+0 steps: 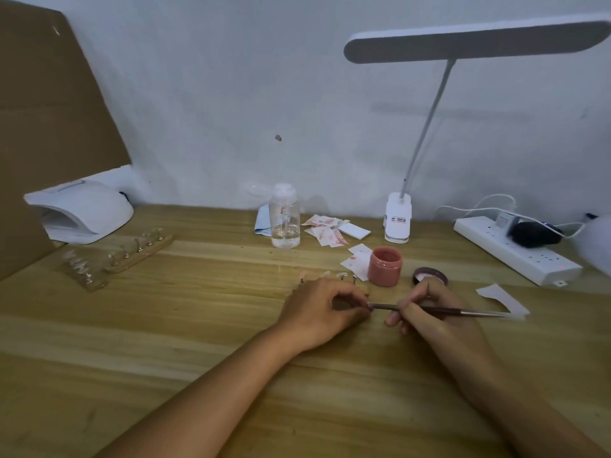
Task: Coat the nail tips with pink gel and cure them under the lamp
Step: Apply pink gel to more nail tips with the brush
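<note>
The right hand's fingers [410, 309] are closed on the brush [383, 306] in a pen grip, its bristle end directed into the left hand [322, 310]. The left fingers [350, 300] are curled inward; whether a nail tip is pinched there cannot be told, as the palm hides it. A few nail tips [342, 276] are seen just behind the left knuckles. The open pink gel jar [384, 266] and its lid [429, 276] stand near the right hand. The curing lamp [86, 209] lies well apart, far left. Risks noted: the jar may be knocked over by the right wrist; wet gel may be smeared during the long carry to the lamp.
</note>
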Available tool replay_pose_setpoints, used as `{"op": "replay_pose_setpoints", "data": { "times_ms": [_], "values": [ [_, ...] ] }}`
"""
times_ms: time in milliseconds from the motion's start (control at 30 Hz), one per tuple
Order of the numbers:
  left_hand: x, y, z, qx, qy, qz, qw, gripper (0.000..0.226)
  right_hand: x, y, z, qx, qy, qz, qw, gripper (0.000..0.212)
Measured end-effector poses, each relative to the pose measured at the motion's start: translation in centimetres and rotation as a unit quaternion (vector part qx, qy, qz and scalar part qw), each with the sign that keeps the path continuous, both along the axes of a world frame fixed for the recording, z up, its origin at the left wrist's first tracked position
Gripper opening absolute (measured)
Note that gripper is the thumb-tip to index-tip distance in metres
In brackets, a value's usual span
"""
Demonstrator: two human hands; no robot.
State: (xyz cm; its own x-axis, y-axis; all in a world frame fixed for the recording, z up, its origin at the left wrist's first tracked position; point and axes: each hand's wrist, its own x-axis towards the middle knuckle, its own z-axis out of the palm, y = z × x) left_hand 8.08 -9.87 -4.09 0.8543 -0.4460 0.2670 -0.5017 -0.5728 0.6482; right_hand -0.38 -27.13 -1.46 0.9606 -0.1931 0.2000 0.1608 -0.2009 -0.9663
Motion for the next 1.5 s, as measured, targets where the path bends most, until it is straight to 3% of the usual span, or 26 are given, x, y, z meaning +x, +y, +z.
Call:
{"op": "replay_pose_setpoints", "data": {
  "times_ms": [200,400,533,700,800,900,1100,1500],
  "values": [
    [-0.1,0.0,0.1,0.001,0.006,0.0,1.0,0.009,0.2,-0.5,-0.1,0.006,-0.003,-0.047,0.999,0.009],
    [-0.1,0.0,0.2,-0.002,0.012,-0.006,1.0,0.008,-0.1,0.0,0.0,0.006,-0.001,-0.018,1.0,0.009],
    [-0.1,0.0,0.1,0.005,0.008,0.002,1.0,0.008,0.3,-0.4,-0.2,0.012,0.001,-0.07,0.997,0.01],
    [-0.1,0.0,0.0,-0.003,-0.011,-0.001,1.0,0.004,-0.1,-0.2,0.0,0.011,-0.003,-0.008,1.0,0.01],
    [-0.1,-0.1,0.1,0.003,-0.024,0.006,1.0,0.006,0.4,-0.4,-0.4,-0.001,0.006,-0.032,0.999,0.008],
    [-0.1,-0.1,0.1,0.003,-0.027,0.003,1.0,0.006,0.7,-0.7,-0.6,0.033,-0.009,-0.066,0.997,0.011],
    [-0.3,-0.1,0.1,0.006,-0.05,0.007,0.999,0.011,0.7,-1.0,-0.5,0.063,-0.067,-0.028,0.995,0.006],
    [-0.3,-0.4,0.0,0.015,-0.06,0.008,0.998,0.011,1.5,-1.4,-0.8,0.121,-0.064,-0.019,0.99,0.018]
  ]
}}
